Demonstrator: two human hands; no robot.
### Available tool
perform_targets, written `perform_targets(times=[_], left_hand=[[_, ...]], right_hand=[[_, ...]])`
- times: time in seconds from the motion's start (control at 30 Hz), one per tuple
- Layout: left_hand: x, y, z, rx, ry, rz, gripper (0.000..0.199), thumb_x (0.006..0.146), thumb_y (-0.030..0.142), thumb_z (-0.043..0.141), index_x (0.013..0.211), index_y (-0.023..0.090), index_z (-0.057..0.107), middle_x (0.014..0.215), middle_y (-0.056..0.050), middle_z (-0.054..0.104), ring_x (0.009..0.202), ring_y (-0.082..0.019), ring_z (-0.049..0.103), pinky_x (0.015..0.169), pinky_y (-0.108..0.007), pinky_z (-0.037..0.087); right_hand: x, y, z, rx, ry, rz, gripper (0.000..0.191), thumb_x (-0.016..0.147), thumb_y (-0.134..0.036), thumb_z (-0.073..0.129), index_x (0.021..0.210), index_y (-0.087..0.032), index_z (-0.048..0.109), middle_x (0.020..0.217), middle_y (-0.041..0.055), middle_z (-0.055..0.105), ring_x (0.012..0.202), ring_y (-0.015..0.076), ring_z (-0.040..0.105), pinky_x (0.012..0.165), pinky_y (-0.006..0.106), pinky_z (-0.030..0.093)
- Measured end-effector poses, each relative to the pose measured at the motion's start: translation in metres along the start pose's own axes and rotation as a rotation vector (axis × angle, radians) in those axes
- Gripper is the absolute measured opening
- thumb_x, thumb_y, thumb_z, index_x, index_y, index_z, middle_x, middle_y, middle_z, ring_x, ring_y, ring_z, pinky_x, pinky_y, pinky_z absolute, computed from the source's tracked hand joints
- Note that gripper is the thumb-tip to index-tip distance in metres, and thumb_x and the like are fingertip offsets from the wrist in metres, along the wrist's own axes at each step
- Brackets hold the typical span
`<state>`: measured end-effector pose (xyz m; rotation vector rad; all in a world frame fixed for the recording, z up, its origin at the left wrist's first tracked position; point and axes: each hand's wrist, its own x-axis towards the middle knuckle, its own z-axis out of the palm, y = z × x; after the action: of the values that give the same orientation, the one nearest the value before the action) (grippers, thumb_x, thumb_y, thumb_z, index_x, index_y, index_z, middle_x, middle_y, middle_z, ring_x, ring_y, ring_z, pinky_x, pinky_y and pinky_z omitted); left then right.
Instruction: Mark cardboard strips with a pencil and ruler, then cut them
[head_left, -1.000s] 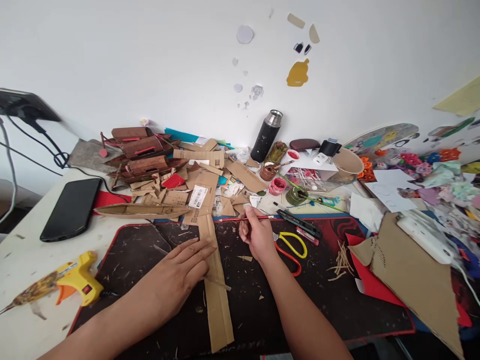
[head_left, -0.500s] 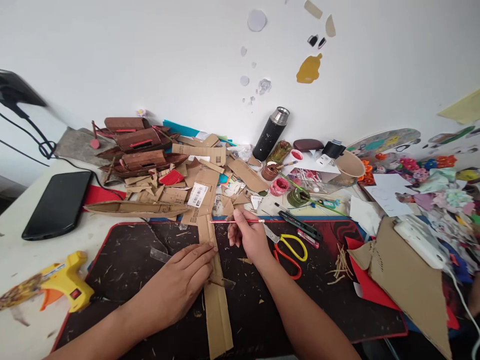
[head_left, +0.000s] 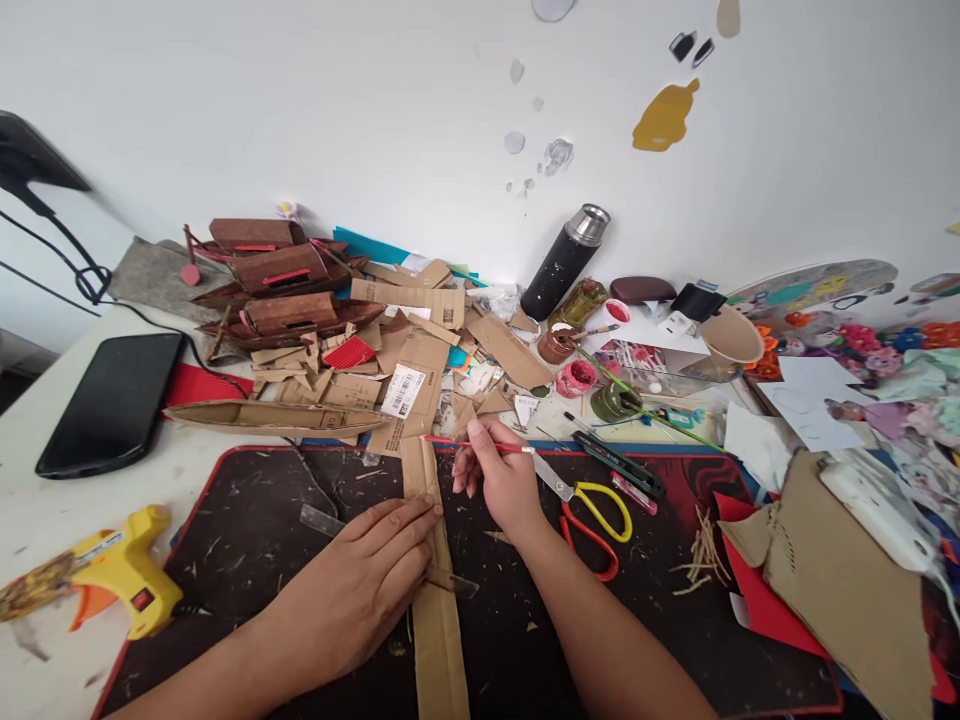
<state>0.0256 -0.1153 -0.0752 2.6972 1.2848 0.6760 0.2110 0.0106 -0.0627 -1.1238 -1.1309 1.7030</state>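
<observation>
Clear ruler (head_left: 459, 583) pressed across creased cardboard strip (head_left: 442, 655) by flat left hand (head_left: 381, 562); slim red pencil (head_left: 443, 441) pinched in right hand (head_left: 504, 482) near mat (head_left: 645, 610)'s far edge, hands apart.

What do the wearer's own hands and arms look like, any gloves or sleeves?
Left hand and right hand both bare: no gloves, rings, watch or bracelets visible. No sleeves visible up to the picture edge. No cables or markings on the arms that I can make out.

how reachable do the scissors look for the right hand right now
Probably yes: the scissors lie close beside the right hand, handles uncovered, though its fingers hold a thin red stick.
</observation>
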Motion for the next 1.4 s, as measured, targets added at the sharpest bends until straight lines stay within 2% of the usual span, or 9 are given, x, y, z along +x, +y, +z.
perform_targets(times=[0.43, 0.77, 1.07, 1.4], left_hand=[[0.003, 0.003, 0.001, 0.000, 0.043, -0.011, 0.027, 0.108, 0.016, 0.053, 0.128, 0.015, 0.071, 0.142, -0.013, 0.079, 0.139, -0.025, 0.069, 0.127, -0.041, 0.043], [0.007, 0.004, -0.002, 0.014, 0.063, -0.007, 0.026, 0.110, 0.017, 0.050, 0.122, 0.015, 0.072, 0.138, -0.013, 0.080, 0.135, -0.025, 0.070, 0.125, -0.041, 0.042], [0.005, 0.004, 0.000, 0.002, 0.057, -0.015, 0.025, 0.110, 0.018, 0.051, 0.124, 0.015, 0.072, 0.140, -0.014, 0.079, 0.137, -0.025, 0.069, 0.127, -0.042, 0.042], [0.008, 0.004, -0.004, 0.012, 0.057, -0.006, 0.025, 0.110, 0.017, 0.050, 0.123, 0.015, 0.072, 0.139, -0.012, 0.080, 0.136, -0.023, 0.069, 0.125, -0.040, 0.043]], right_hand=[[-0.001, 0.008, -0.002, -0.097, -0.033, -0.027, 0.062, 0.096, -0.081, 0.070, 0.092, -0.019, 0.072, 0.061, -0.0009, 0.070, 0.045, 0.0125, 0.066, 0.040, 0.018, 0.042], [0.000, 0.009, -0.001, -0.108, -0.033, -0.021, 0.061, 0.097, -0.080, 0.070, 0.092, -0.019, 0.072, 0.062, -0.0005, 0.070, 0.046, 0.0120, 0.066, 0.041, 0.018, 0.043], [0.000, 0.011, -0.002, -0.114, -0.038, -0.021, 0.061, 0.097, -0.080, 0.069, 0.092, -0.020, 0.073, 0.064, -0.0003, 0.071, 0.045, 0.0119, 0.064, 0.040, 0.019, 0.043], [-0.001, 0.010, -0.001, -0.117, -0.033, -0.001, 0.060, 0.096, -0.079, 0.070, 0.092, -0.020, 0.072, 0.064, -0.0001, 0.071, 0.046, 0.0116, 0.064, 0.041, 0.019, 0.043]])
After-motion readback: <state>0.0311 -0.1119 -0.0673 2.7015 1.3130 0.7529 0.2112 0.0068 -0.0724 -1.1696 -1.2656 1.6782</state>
